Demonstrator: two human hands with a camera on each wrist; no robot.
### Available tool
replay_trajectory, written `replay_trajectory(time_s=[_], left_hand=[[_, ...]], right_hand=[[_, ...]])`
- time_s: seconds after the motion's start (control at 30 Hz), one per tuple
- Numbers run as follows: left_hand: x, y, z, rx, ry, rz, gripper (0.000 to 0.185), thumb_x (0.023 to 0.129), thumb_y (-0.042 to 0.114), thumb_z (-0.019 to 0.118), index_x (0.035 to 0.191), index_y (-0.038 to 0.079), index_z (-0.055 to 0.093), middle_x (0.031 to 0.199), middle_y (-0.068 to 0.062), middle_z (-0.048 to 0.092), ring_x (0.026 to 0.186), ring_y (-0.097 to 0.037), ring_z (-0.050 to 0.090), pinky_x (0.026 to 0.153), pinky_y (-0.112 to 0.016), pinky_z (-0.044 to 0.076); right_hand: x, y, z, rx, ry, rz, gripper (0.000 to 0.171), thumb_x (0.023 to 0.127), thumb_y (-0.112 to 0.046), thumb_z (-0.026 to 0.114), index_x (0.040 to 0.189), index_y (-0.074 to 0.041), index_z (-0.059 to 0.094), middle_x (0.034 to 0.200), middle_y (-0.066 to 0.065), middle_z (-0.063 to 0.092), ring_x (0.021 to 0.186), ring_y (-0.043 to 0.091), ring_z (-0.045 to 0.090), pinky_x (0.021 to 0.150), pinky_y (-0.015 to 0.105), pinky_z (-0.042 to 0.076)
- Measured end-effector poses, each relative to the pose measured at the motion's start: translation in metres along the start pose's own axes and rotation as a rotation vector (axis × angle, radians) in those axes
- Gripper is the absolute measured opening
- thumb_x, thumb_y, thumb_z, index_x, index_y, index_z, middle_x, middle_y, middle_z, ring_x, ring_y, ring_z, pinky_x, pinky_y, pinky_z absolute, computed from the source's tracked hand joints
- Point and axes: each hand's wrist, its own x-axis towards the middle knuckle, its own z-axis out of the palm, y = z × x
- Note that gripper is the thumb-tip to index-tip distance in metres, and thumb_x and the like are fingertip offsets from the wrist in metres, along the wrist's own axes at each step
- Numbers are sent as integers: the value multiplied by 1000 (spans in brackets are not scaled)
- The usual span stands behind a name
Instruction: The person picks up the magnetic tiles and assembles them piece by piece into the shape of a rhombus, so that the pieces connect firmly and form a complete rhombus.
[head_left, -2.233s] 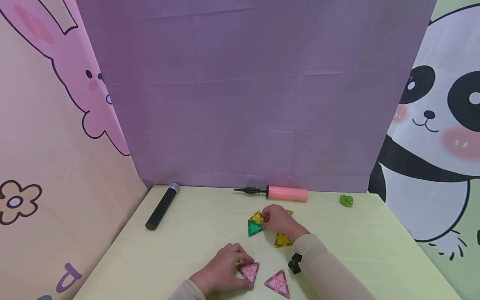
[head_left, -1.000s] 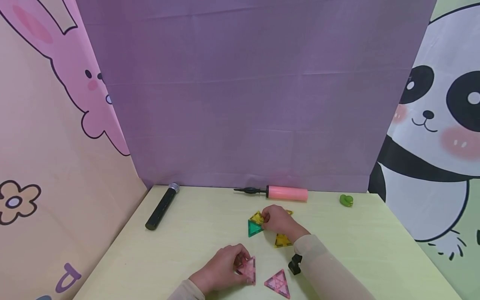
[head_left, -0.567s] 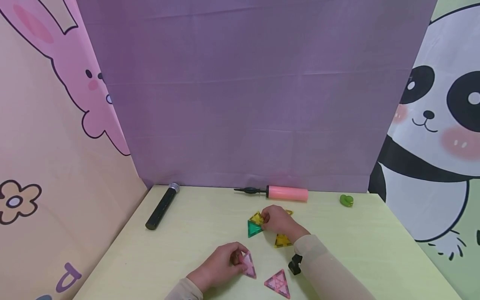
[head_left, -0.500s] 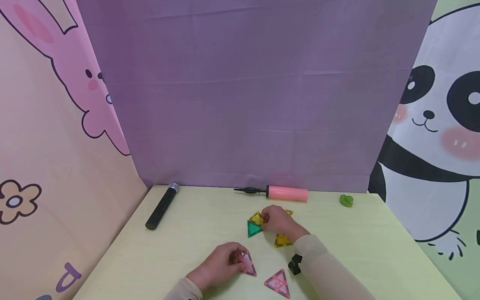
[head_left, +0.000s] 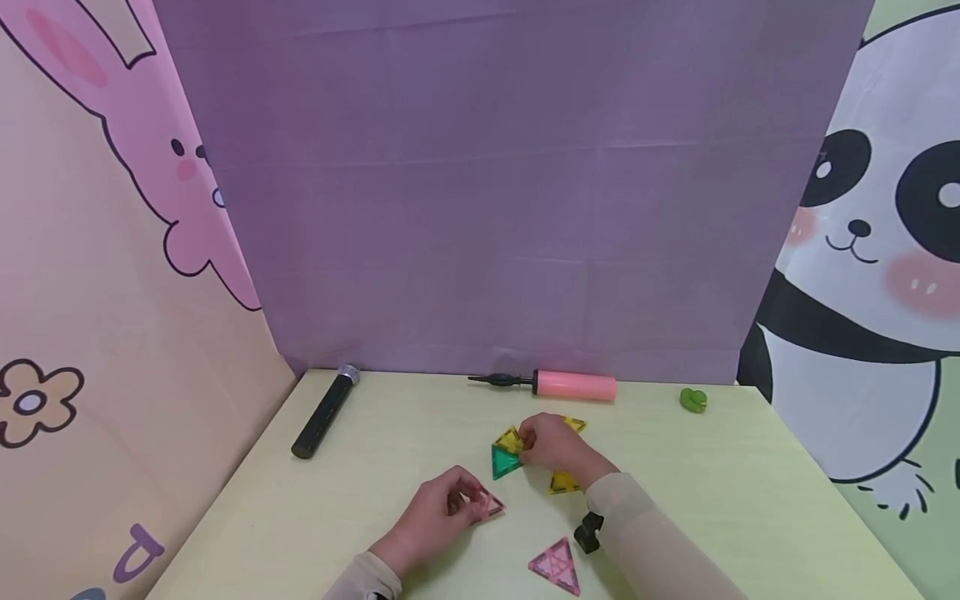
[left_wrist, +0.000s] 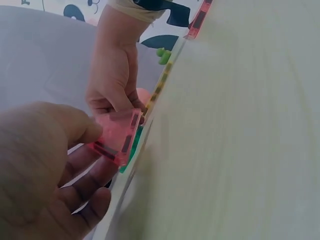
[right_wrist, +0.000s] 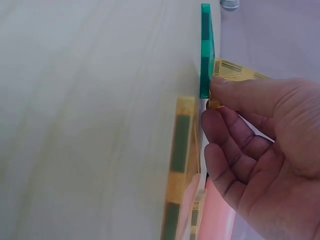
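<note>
The table (head_left: 360,483) holds a yellow-and-green cluster of tiles (head_left: 507,461) at its middle. The right hand (head_left: 551,443) pinches a yellow tile (head_left: 510,439) there, thumb and forefinger closed on its edge. The left hand (head_left: 438,517) has lifted its pink tile (head_left: 487,504) off the table and carried it up toward the cluster, pinched between thumb and fingertips; it looks about to join. Another pink tile (head_left: 557,567) lies flat nearer the person.

A pale yellow-green table (head_left: 750,500) stands in a booth of hung cloth. Behind its far edge hangs a creased purple backdrop (head_left: 510,183). At the left edge hangs a peach cloth with a pink rabbit (head_left: 112,100) and a flower (head_left: 33,402); at the right, a green cloth with a panda (head_left: 862,250). Lighting is soft and even.
</note>
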Motion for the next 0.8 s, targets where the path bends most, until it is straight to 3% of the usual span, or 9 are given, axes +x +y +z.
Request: replay_trajectory(time_s=[0.17, 0.37, 0.8], left_hand=[[1, -2, -3, 11, 89, 69, 29, 88, 23, 73, 114, 26, 61, 96, 11, 63, 77, -11, 58, 69, -26, 50], [1, -1, -5, -18, 200, 122, 29, 88, 20, 72, 114, 29, 62, 101, 8, 64, 72, -11, 58, 65, -25, 51], [3, -3, -8, -85, 249, 31, 20, 89, 26, 71, 107, 31, 64, 98, 9, 65, 73, -15, 61, 65, -27, 53]], right_hand=[[-4, -3, -1, 31, -13, 2, 26, 77, -15, 83, 99, -14, 69, 85, -4, 61, 78, 16, 55, 77, 36, 50], [-11, -9, -1, 54, -34, -36, 21, 76, -11, 82, 91, -14, 68, 82, -3, 60, 77, 18, 53, 74, 36, 49], [-15, -15, 4, 70, -50, -24, 24, 76, -12, 83, 96, -14, 69, 84, -3, 60, 80, 19, 53, 75, 36, 49]])
